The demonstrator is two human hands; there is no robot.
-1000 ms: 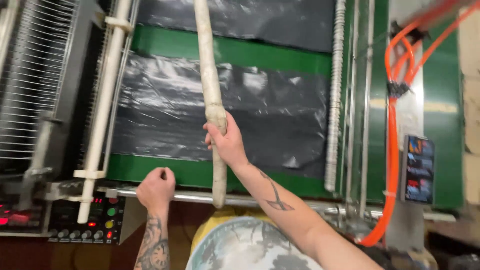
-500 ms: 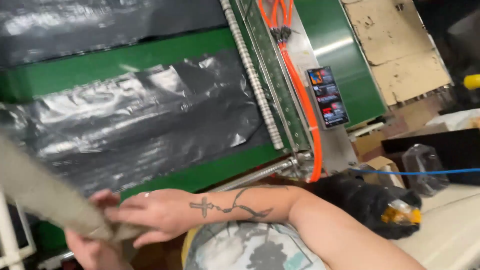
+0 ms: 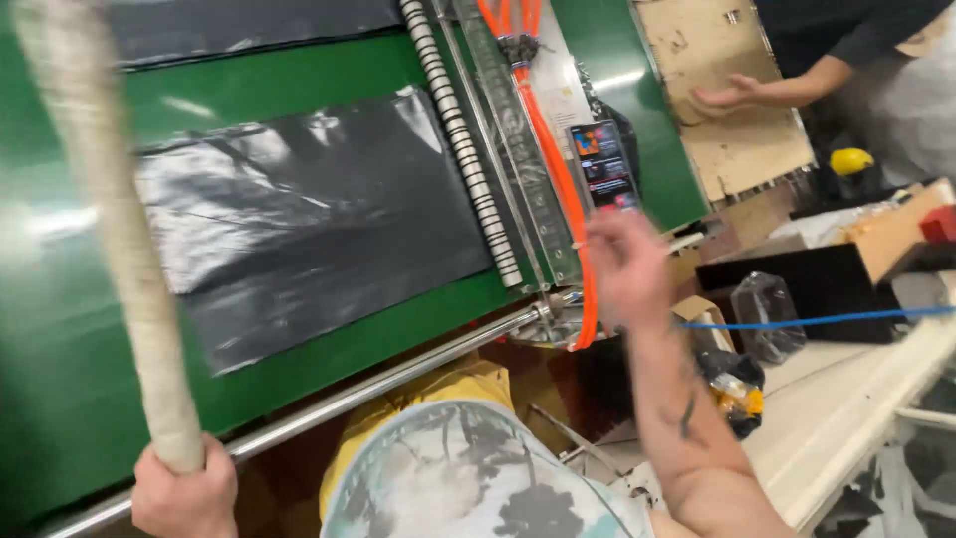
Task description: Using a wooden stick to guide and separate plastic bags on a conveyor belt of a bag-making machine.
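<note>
The left hand (image 3: 184,493) is gripping, fingers wrapped tight, the near end of a long wrapped pole (image 3: 110,229) at near left, seemingly stiff and light, while the right hand (image 3: 625,267) is hovering loosely curled, empty.

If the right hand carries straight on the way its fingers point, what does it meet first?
The right hand is raised, its fingers pointing up and away toward the small dark screen beside the orange hoses. That screen looks like the first contact, though depth is unclear and the hand may be well above it.

1 head camera looks down, apparently tilted, near the green machine bed (image 3: 299,70).
</note>
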